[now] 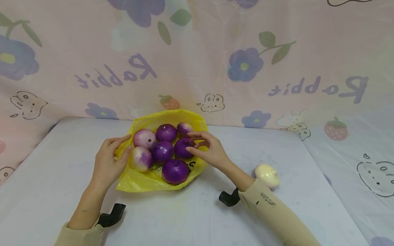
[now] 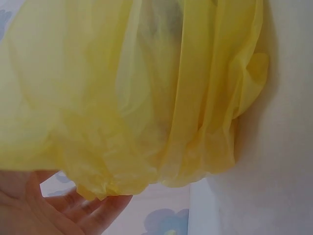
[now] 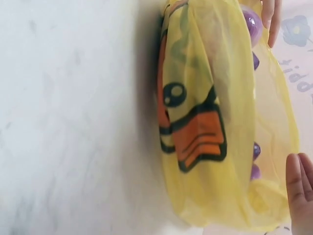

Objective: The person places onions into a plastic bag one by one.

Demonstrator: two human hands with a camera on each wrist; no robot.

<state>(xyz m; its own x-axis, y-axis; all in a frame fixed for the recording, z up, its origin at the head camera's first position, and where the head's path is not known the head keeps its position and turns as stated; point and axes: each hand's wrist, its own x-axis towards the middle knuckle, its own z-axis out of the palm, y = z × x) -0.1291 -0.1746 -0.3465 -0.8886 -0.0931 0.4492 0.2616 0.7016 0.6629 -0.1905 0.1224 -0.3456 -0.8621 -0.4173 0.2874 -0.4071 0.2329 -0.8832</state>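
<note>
A yellow plastic bag lies with its mouth spread wide, holding several onions, some deep purple, others paler with purple patches. My left hand is at the bag's left rim, fingers fairly straight and thumb apart from them. In the left wrist view, the bag hides part of that hand. Over the right side of the mouth, my right hand has its thumb and fingers spread near a purple onion; contact cannot be told. Its fingers look straight in the right wrist view.
A pale onion rests on the white table, right of the bag and beside my right forearm. A printed cloth hangs behind the table. Black curved pieces stick out at both wrists.
</note>
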